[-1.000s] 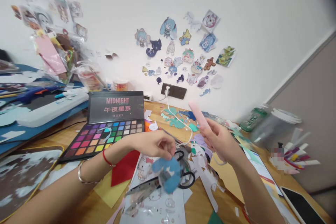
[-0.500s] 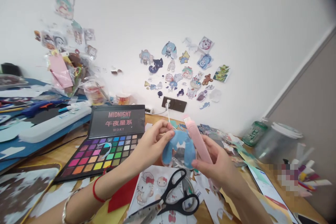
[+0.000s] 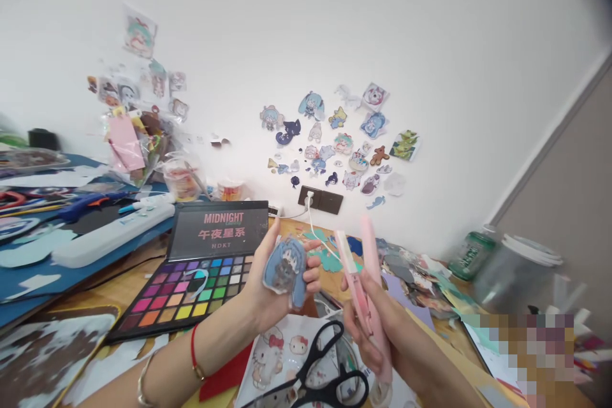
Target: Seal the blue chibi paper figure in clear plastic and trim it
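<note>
My left hand is turned palm up with a blue-haired cartoon character cutout resting in it, its printed side facing me. The cutout has a shiny, clear-looking edge. In my right hand is a pink mini hair straightener, gripped around its handle. Its two arms stand apart at the top, and a pale plate shows on the left one. A gap separates the straightener from the cutout. Below both hands, black-handled scissors lie on a sheet with Hello Kitty pictures.
An eyeshadow palette lies open at left, beside a white glue gun-like device on a blue surface. Paper scraps cover the table's right side. A green can and a clear tub stand at far right. A white cord hangs from the socket.
My left hand has turned over, bringing the cutout's printed side into view and moving it left, away from the straightener. The straightener's arms have spread apart. The whole view has shifted slightly.
</note>
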The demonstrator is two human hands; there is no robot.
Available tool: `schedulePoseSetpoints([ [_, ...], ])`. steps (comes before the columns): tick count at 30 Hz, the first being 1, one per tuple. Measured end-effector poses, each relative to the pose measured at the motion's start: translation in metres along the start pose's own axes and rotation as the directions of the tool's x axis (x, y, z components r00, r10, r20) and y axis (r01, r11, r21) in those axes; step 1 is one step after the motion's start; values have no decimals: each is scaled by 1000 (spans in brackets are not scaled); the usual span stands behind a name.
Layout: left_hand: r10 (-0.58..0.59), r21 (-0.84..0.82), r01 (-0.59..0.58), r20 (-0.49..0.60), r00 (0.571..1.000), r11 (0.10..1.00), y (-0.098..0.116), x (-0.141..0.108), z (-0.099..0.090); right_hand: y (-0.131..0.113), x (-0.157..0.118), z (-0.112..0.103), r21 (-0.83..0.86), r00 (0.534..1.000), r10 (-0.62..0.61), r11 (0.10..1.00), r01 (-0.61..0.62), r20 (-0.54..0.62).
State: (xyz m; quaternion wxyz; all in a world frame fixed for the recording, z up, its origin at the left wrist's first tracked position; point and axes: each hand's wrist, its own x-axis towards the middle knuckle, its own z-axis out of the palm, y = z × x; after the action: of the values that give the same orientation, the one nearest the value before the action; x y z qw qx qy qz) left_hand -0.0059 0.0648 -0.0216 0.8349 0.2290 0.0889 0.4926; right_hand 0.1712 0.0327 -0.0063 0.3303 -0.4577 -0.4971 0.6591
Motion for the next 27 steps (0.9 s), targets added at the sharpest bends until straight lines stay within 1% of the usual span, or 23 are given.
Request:
schedulePoseSetpoints([
  [1, 13, -16, -13, 27, 1000, 1000, 0, 0, 0, 1, 0, 1, -22, 1000, 28, 999, -28, 10],
  [2, 30, -18, -29, 46, 998, 999, 0, 1, -1, 2, 1, 2, -40, 1000, 27, 999, -26, 15],
  [4, 83, -9, -83, 60, 995, 997, -3, 1, -1, 7, 3, 6, -46, 999, -50, 998, 51, 13],
  [6, 162, 9, -163, 36, 986, 987, -6, 1, -1, 16, 8, 11, -36, 991, -133, 991, 132, -7],
  [9, 279, 12, -279, -8, 960, 960, -10, 0, 2, 29, 15, 19, -18, 983, -165, 986, 165, -74],
  [11, 317, -11, -317, -15, 948, 948, -10, -1, 5, 33, 17, 21, -11, 971, -183, 983, 183, -155],
  [12, 324, -25, -324, -17, 946, 946, -10, -2, 7, 33, 16, 21, -13, 963, -191, 981, 192, -188],
  [14, 323, -51, -325, -32, 946, 944, -10, -4, 8, 31, 12, 20, -6, 955, -204, 978, 208, -216],
  [19, 283, -92, -292, -102, 954, 952, -11, -3, 8, 19, -4, 22, 2, 961, -225, 974, 228, -164],
  [24, 209, -41, -212, -74, 975, 976, -14, -2, 8, 12, -13, 26, -19, 941, -283, 958, 285, -183],
  [27, 225, 1, -225, -51, 973, 974, -16, -5, 10, 11, -15, 26, -64, 949, -247, 969, 239, -198],
])
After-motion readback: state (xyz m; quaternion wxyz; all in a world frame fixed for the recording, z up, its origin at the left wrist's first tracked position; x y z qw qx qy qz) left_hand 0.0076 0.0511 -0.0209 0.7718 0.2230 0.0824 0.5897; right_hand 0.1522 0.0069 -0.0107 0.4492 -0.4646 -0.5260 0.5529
